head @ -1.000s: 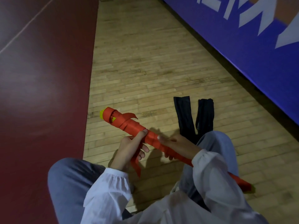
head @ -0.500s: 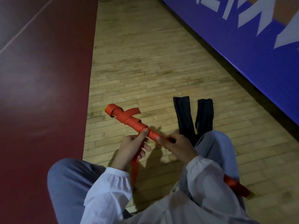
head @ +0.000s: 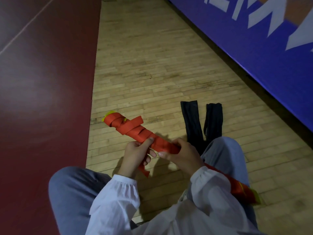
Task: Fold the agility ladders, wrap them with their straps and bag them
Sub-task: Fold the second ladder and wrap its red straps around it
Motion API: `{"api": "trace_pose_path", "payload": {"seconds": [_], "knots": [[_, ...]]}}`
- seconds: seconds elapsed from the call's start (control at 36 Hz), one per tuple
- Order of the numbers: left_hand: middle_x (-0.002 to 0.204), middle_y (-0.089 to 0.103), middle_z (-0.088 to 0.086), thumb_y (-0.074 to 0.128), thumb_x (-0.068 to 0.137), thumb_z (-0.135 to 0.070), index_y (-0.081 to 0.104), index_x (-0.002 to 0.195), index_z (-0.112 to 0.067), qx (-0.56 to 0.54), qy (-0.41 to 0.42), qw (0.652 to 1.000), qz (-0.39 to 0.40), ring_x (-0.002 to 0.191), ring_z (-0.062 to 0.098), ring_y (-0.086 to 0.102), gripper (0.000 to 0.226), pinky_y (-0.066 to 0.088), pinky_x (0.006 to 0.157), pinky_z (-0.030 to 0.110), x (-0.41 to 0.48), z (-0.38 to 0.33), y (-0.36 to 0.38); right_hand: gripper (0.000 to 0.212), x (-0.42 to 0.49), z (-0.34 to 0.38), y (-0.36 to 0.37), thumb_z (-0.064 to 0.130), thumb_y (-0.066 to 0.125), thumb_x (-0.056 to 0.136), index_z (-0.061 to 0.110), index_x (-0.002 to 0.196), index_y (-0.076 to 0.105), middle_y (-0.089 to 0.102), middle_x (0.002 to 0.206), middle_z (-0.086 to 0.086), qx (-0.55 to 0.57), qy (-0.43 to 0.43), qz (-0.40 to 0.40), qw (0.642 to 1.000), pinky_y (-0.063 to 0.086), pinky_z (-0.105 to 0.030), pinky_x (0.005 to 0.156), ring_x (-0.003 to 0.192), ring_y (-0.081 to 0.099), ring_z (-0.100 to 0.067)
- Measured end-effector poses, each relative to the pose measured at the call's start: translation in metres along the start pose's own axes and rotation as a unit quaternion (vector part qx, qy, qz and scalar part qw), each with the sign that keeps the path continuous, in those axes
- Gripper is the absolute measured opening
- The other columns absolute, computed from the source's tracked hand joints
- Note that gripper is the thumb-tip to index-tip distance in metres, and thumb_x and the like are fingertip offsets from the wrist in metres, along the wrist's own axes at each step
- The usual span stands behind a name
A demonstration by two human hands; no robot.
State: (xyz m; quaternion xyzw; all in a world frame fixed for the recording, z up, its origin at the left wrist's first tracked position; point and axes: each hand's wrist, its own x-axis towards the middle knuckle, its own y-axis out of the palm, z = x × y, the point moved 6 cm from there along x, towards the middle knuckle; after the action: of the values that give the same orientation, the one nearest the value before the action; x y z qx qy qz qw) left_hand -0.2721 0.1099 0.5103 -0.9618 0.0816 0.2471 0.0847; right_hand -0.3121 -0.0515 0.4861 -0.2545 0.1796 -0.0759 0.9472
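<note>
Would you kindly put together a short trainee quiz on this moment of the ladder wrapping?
1. Fill in: ___ black bags lie on the wooden floor.
2. True or false: the strap-wrapped ladder bundle lies untouched on the floor.
3. The left hand holds: A) the red strap's loose end B) a bag C) nothing.
Key: 1 two; 2 false, the left hand and the right hand both hold it; 3 A.
</note>
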Motion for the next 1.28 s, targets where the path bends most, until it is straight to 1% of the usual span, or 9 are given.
{"api": "trace_pose_path", "payload": {"seconds": [0.11, 0.17, 0.28, 0.42, 0.5, 0.81, 0.94, 1.06, 1.28], "knots": [[0.042, 0.057, 0.001, 0.057, 0.095, -0.022, 0.061, 0.067, 0.001, -0.004, 0.001, 1.0, 0.017, 0.03, 0.007, 0.042, 0.036, 0.033, 0.034, 0.016, -0.004, -0.001, -0.001, 0.061, 0.001, 0.0, 0.001, 0.053, 0.077, 0.072, 0.027, 0.123, 0.054, 0.058, 0.107, 0.01, -0.005, -0.029, 0.023, 0.999, 0.044, -0.02, 0.076, 0.097, 0.057, -0.008], [0.042, 0.057, 0.0, 0.058, 0.094, -0.022, 0.061, 0.066, 0.0, -0.009, -0.002, 1.0, 0.023, 0.03, 0.007, 0.041, 0.036, 0.033, 0.034, 0.016, -0.004, 0.0, -0.002, 0.063, 0.003, -0.001, 0.001, 0.065, 0.067, 0.075, 0.028, 0.125, 0.054, 0.057, 0.11, 0.008, -0.022, -0.042, 0.043, 0.998, 0.046, -0.025, 0.081, 0.1, 0.057, -0.01], [0.039, 0.054, -0.001, 0.059, 0.093, -0.021, 0.062, 0.063, 0.002, -0.011, -0.01, 0.999, 0.039, 0.031, 0.007, 0.04, 0.038, 0.034, 0.035, 0.016, -0.003, 0.007, -0.005, 0.052, 0.007, 0.0, -0.002, 0.069, 0.047, 0.086, 0.028, 0.117, 0.056, 0.058, 0.095, 0.013, -0.047, -0.027, 0.087, 0.995, 0.047, -0.023, 0.073, 0.09, 0.059, -0.01], [0.046, 0.059, 0.004, 0.061, 0.092, -0.019, 0.064, 0.06, 0.0, -0.018, -0.005, 0.999, 0.049, 0.034, 0.008, 0.042, 0.038, 0.035, 0.037, 0.017, -0.002, 0.012, -0.007, 0.055, 0.012, -0.008, 0.002, 0.063, 0.059, 0.083, 0.02, 0.116, 0.065, 0.067, 0.103, 0.004, -0.034, -0.019, 0.097, 0.994, 0.051, -0.03, 0.084, 0.096, 0.063, -0.013], [0.054, 0.064, 0.007, 0.061, 0.092, -0.018, 0.065, 0.065, -0.001, -0.036, -0.01, 0.997, 0.06, 0.035, 0.009, 0.046, 0.033, 0.037, 0.036, 0.017, -0.002, 0.012, -0.008, 0.051, 0.011, -0.007, 0.003, 0.057, 0.064, 0.082, 0.019, 0.116, 0.065, 0.066, 0.101, 0.006, -0.011, -0.018, 0.084, 0.996, 0.046, -0.02, 0.073, 0.093, 0.063, -0.01], [0.058, 0.064, 0.008, 0.062, 0.09, -0.034, 0.064, 0.089, -0.002, 0.004, -0.05, 0.996, 0.074, 0.036, 0.011, 0.048, 0.032, 0.038, 0.035, 0.018, -0.005, 0.019, -0.017, 0.042, 0.004, -0.004, 0.0, 0.045, 0.075, 0.077, 0.022, 0.111, 0.067, 0.063, 0.097, 0.012, 0.0, -0.024, 0.005, 1.0, 0.041, -0.007, 0.057, 0.086, 0.06, -0.003], [0.059, 0.063, 0.008, 0.061, 0.092, -0.03, 0.062, 0.097, 0.002, 0.002, -0.053, 0.996, 0.071, 0.036, 0.011, 0.048, 0.032, 0.038, 0.035, 0.018, -0.008, 0.016, -0.018, 0.04, 0.001, 0.003, 0.001, 0.046, 0.077, 0.074, 0.026, 0.108, 0.068, 0.064, 0.098, 0.012, -0.021, -0.043, -0.041, 0.998, 0.05, -0.028, 0.083, 0.094, 0.061, -0.009], [0.057, 0.063, 0.007, 0.063, 0.09, -0.032, 0.062, 0.096, 0.002, -0.002, -0.056, 0.997, 0.053, 0.036, 0.012, 0.048, 0.034, 0.038, 0.035, 0.019, -0.007, 0.012, -0.017, 0.041, -0.001, 0.008, -0.002, 0.048, 0.08, 0.069, 0.025, 0.101, 0.067, 0.066, 0.099, 0.007, -0.021, -0.054, -0.082, 0.995, 0.052, -0.034, 0.082, 0.091, 0.062, -0.011], [0.058, 0.06, 0.007, 0.065, 0.087, -0.038, 0.062, 0.087, -0.004, 0.002, -0.039, 0.999, 0.014, 0.035, 0.012, 0.047, 0.034, 0.036, 0.037, 0.02, -0.006, 0.005, -0.008, 0.037, -0.006, 0.02, -0.003, 0.038, 0.085, 0.066, 0.025, 0.086, 0.056, 0.06, 0.094, 0.007, -0.035, -0.085, -0.111, 0.989, 0.049, -0.03, 0.077, 0.089, 0.058, -0.012]]}}
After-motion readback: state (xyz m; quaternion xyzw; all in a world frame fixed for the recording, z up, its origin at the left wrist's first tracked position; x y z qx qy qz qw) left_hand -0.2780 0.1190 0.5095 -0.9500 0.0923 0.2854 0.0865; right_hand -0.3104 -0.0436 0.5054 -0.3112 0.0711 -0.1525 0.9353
